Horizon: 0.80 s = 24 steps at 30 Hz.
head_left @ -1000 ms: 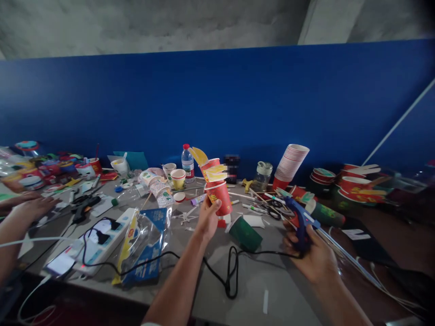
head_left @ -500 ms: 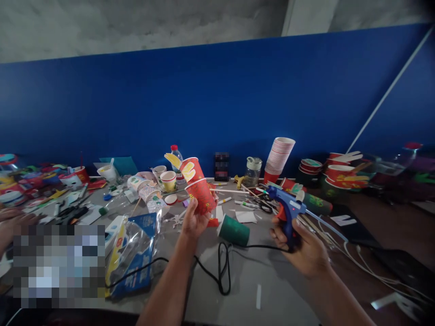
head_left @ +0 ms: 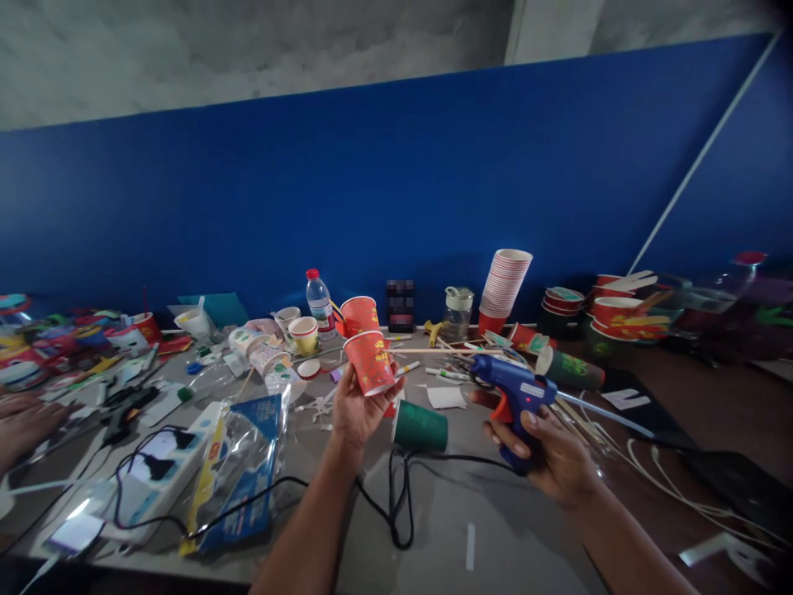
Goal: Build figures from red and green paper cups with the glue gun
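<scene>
My left hand is wrapped round a red patterned paper cup near the middle of the view. A second red paper cup shows just above and behind it, with an orange-and-dark piece at its left side; whether the two cups are joined I cannot tell. In my right hand is a blue hot glue gun with a red trigger, its nozzle facing left toward the cups but apart from them. A clear glue stick sticks out of its back. Between my hands a green paper cup lies on its side.
Across the table run the gun's black cord and a blue-and-yellow plastic package. A power strip lies at left, near another person's hand. Behind stand a tall cup stack, a red-capped bottle and a jar.
The red cups have turned in my left hand, so the yellow cut-out shapes no longer face me. The glue gun has shifted slightly, with its nozzle a little lower and farther left.
</scene>
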Motion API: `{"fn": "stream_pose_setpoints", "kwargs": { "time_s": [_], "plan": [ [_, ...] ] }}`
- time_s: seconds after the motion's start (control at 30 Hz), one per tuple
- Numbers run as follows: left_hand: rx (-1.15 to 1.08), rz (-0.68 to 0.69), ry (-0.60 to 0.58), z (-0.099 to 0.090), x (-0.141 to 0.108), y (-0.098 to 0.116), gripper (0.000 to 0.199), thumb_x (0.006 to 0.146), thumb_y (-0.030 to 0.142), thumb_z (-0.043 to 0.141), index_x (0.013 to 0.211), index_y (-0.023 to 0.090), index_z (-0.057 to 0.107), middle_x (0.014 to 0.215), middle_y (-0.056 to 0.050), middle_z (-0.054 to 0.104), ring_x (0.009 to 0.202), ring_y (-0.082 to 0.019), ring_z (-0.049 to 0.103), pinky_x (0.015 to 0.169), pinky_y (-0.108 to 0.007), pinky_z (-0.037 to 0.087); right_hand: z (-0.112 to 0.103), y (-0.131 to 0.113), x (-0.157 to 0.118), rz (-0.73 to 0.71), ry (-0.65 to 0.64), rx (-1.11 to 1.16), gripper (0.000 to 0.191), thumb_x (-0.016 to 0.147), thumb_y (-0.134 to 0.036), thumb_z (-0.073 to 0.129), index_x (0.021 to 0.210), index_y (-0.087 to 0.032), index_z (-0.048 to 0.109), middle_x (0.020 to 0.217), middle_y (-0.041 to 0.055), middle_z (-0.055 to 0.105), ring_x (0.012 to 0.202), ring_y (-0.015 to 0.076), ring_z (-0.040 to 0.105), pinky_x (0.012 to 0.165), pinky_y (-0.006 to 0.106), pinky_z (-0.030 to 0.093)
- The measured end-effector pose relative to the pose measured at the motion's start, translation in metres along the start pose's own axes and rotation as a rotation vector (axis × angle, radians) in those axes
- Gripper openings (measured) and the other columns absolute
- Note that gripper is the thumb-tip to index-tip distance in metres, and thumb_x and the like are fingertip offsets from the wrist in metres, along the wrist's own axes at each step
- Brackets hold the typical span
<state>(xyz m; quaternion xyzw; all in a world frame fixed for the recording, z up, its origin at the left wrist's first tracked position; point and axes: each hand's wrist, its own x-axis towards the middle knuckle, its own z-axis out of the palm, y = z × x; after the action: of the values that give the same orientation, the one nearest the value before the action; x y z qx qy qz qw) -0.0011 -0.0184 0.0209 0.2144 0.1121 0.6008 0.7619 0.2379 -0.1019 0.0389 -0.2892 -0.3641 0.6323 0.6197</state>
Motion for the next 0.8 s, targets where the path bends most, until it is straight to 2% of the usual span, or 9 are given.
{"fn": "stream_pose_setpoints", "kwargs": {
  "time_s": [0.1, 0.2, 0.3, 0.43, 0.6, 0.8],
  "plan": [
    [0.005, -0.008, -0.006, -0.001, -0.001, -0.002, 0.049, 0.084, 0.051, 0.053, 0.114, 0.014, 0.062, 0.104, -0.013, 0.071, 0.096, -0.028, 0.067, 0.089, -0.050, 0.050, 0.000, 0.001, 0.003, 0.011, -0.038, -0.029, 0.029, 0.064, -0.040, 0.079, 0.081, -0.018, 0.073, 0.077, 0.0043, 0.069, 0.042, 0.0045, 0.033, 0.062, 0.029, 0.045],
    [0.029, 0.030, 0.003, -0.003, 0.000, -0.006, 0.058, 0.077, 0.056, 0.062, 0.119, 0.016, 0.060, 0.105, -0.012, 0.070, 0.096, -0.027, 0.066, 0.087, -0.047, 0.051, 0.001, 0.005, 0.006, 0.019, -0.070, -0.073, 0.028, 0.065, -0.041, 0.078, 0.082, -0.020, 0.072, 0.080, 0.0038, 0.069, 0.043, 0.0051, 0.036, 0.056, 0.027, 0.042],
    [0.036, 0.067, 0.038, -0.006, 0.001, -0.009, 0.053, 0.075, 0.047, 0.068, 0.120, 0.019, 0.059, 0.105, -0.010, 0.070, 0.098, -0.026, 0.066, 0.091, -0.046, 0.049, 0.004, 0.007, 0.010, 0.015, -0.089, -0.162, 0.032, 0.065, -0.045, 0.077, 0.083, -0.019, 0.072, 0.080, 0.0056, 0.069, 0.049, 0.0090, 0.045, 0.052, 0.026, 0.040],
    [0.028, 0.055, 0.050, -0.006, 0.003, -0.008, 0.041, 0.080, 0.045, 0.062, 0.111, 0.018, 0.063, 0.100, -0.010, 0.072, 0.096, -0.025, 0.066, 0.091, -0.046, 0.048, 0.006, 0.005, 0.015, 0.022, -0.132, -0.352, 0.033, 0.066, -0.047, 0.076, 0.084, -0.020, 0.073, 0.079, 0.0078, 0.071, 0.067, 0.0179, 0.058, 0.062, 0.029, 0.046],
    [0.052, 0.008, 0.055, -0.005, 0.004, -0.004, 0.038, 0.083, 0.045, 0.054, 0.103, 0.015, 0.066, 0.101, -0.012, 0.071, 0.095, -0.025, 0.066, 0.088, -0.045, 0.049, 0.010, 0.004, 0.026, 0.041, -0.215, -0.505, 0.031, 0.074, -0.046, 0.071, 0.093, -0.021, 0.072, 0.088, 0.0081, 0.072, 0.070, 0.0181, 0.059, 0.056, 0.026, 0.043],
    [0.065, 0.026, 0.099, -0.006, 0.004, -0.002, 0.035, 0.079, 0.041, 0.059, 0.102, 0.016, 0.067, 0.099, -0.010, 0.072, 0.092, -0.026, 0.067, 0.089, -0.046, 0.047, 0.018, 0.016, 0.033, -0.051, -0.239, -0.657, 0.029, 0.076, -0.047, 0.068, 0.082, -0.019, 0.069, 0.079, 0.0051, 0.068, 0.069, 0.0164, 0.056, 0.059, 0.026, 0.044]
  ]
}}
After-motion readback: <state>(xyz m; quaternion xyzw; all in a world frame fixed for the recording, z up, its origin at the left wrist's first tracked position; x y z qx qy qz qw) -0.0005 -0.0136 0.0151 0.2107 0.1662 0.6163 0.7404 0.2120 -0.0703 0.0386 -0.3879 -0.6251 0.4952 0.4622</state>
